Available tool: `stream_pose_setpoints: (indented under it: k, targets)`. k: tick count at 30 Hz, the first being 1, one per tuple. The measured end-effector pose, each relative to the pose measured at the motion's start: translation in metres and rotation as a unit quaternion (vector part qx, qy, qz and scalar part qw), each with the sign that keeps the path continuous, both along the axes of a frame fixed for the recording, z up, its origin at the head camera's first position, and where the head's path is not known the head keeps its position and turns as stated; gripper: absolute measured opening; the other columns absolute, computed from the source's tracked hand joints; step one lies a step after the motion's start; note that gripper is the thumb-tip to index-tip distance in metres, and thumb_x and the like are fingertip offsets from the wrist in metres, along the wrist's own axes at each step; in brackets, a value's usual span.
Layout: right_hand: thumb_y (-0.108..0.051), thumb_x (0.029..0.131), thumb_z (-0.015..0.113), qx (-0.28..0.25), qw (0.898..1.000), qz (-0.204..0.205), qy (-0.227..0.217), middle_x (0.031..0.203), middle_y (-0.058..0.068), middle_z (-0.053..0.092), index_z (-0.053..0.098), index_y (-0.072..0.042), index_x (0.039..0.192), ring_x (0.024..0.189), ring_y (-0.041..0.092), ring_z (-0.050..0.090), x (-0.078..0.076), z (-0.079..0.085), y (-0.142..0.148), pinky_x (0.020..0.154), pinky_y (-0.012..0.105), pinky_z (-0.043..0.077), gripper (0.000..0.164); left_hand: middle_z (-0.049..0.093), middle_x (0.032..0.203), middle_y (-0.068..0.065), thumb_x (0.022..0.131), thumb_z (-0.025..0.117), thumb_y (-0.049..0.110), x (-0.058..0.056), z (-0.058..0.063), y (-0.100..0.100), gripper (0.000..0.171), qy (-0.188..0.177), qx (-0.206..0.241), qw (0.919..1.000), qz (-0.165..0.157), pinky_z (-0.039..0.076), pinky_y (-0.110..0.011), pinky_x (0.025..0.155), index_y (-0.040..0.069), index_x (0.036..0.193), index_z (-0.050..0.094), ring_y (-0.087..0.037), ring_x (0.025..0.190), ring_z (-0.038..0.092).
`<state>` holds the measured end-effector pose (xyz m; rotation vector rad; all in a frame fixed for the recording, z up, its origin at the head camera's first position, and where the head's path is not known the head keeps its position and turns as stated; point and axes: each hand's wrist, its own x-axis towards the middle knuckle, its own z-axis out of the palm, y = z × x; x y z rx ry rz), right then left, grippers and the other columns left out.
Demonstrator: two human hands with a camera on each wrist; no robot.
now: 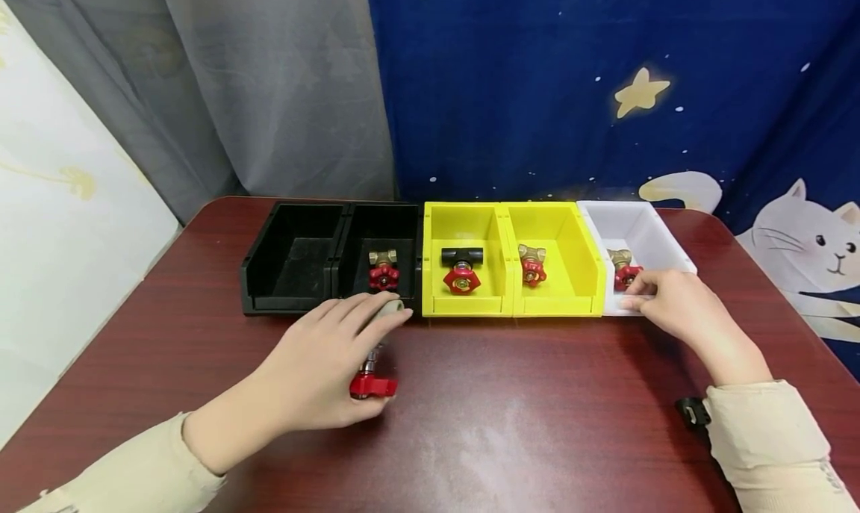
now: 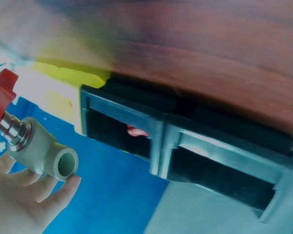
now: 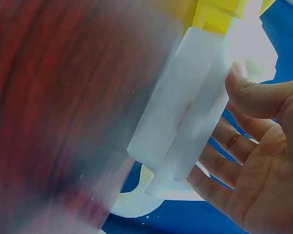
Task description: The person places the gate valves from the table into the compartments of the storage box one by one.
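Observation:
In the head view my left hand [image 1: 316,367] holds a valve with a red handle [image 1: 372,385] above the table, in front of the second black bin. The left wrist view shows its grey tee-shaped body [image 2: 36,146] and shiny metal stem beside the fingers. My right hand [image 1: 688,311] reaches over the front of the white bin [image 1: 661,237], fingers loosely bent beside the red handwheel of a brass valve [image 1: 625,274] inside. In the right wrist view thumb and fingers stand apart at the bin's front wall [image 3: 185,107]; whether they touch the valve is hidden.
Two black bins [image 1: 287,304], two yellow bins [image 1: 470,306] and the white one stand in a row. A brass valve [image 1: 383,270] lies in the second black bin, a black-bodied valve [image 1: 462,270] and another brass valve [image 1: 532,265] in the yellow ones. A curtain [image 1: 510,87] hangs behind.

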<state>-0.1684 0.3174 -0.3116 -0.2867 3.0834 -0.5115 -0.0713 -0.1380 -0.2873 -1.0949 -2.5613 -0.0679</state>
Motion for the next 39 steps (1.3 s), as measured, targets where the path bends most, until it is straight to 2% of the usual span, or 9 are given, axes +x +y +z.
stream_pose_setpoints:
  k: [10, 16, 20, 27, 32, 39]
  targets:
    - [-0.020, 0.086, 0.074, -0.002, 1.000, -0.006, -0.003, 0.084, 0.013, 0.067, 0.071, -0.009, 0.084, 0.081, 0.035, 0.056, 0.000, 0.002, -0.003, 0.072, 0.053, 0.045, 0.012, 0.051, 0.142, -0.013, 0.068, 0.082, 0.051, 0.003, -0.006, -0.037, 0.091, 0.009, 0.010, 0.9989, 0.044, 0.045, -0.052, 0.098, 0.010, 0.141, 0.049, -0.034, 0.123, 0.053]
    - [-0.021, 0.086, 0.075, -0.004, 1.000, -0.004, -0.005, 0.084, 0.013, 0.067, 0.071, -0.009, 0.084, 0.080, 0.035, 0.056, 0.000, 0.001, -0.002, 0.071, 0.053, 0.045, 0.012, 0.052, 0.140, -0.013, 0.064, 0.085, 0.048, 0.002, -0.008, -0.058, 0.093, 0.021, 0.020, 0.9979, 0.059, 0.048, -0.054, 0.093, 0.009, 0.141, 0.050, -0.034, 0.121, 0.054]
    - [-0.020, 0.086, 0.075, -0.006, 1.000, 0.000, -0.006, 0.084, 0.013, 0.068, 0.072, -0.008, 0.084, 0.079, 0.035, 0.057, -0.001, 0.001, -0.002, 0.071, 0.053, 0.045, 0.013, 0.052, 0.140, -0.013, 0.064, 0.084, 0.050, -0.002, -0.010, -0.072, 0.093, 0.030, 0.026, 0.9973, 0.062, 0.048, -0.054, 0.093, 0.008, 0.140, 0.050, -0.034, 0.119, 0.056]
    - [-0.019, 0.086, 0.074, -0.003, 1.000, -0.004, -0.008, 0.085, 0.014, 0.068, 0.072, -0.008, 0.085, 0.080, 0.035, 0.057, 0.000, 0.002, -0.002, 0.071, 0.053, 0.045, 0.012, 0.053, 0.136, -0.014, 0.078, 0.068, 0.063, -0.012, -0.009, -0.090, 0.085, 0.042, 0.030, 0.9972, 0.054, 0.048, -0.053, 0.091, 0.006, 0.139, 0.051, -0.034, 0.116, 0.057]
    - [-0.020, 0.086, 0.075, -0.003, 1.000, -0.007, -0.011, 0.085, 0.015, 0.067, 0.072, -0.008, 0.084, 0.080, 0.036, 0.056, 0.000, 0.002, -0.002, 0.071, 0.053, 0.045, 0.012, 0.054, 0.135, -0.013, 0.074, 0.073, 0.058, -0.019, -0.007, -0.096, 0.085, 0.049, 0.029, 0.9971, 0.051, 0.049, -0.053, 0.087, 0.007, 0.139, 0.051, -0.033, 0.112, 0.059]
    - [-0.020, 0.086, 0.075, -0.003, 1.000, -0.010, -0.013, 0.085, 0.014, 0.067, 0.071, -0.007, 0.085, 0.080, 0.035, 0.055, 0.001, 0.002, -0.002, 0.071, 0.052, 0.045, 0.013, 0.053, 0.136, -0.015, 0.069, 0.078, 0.052, -0.028, -0.007, -0.101, 0.088, 0.049, 0.019, 0.9972, 0.053, 0.048, -0.055, 0.090, 0.008, 0.140, 0.051, -0.034, 0.116, 0.057]
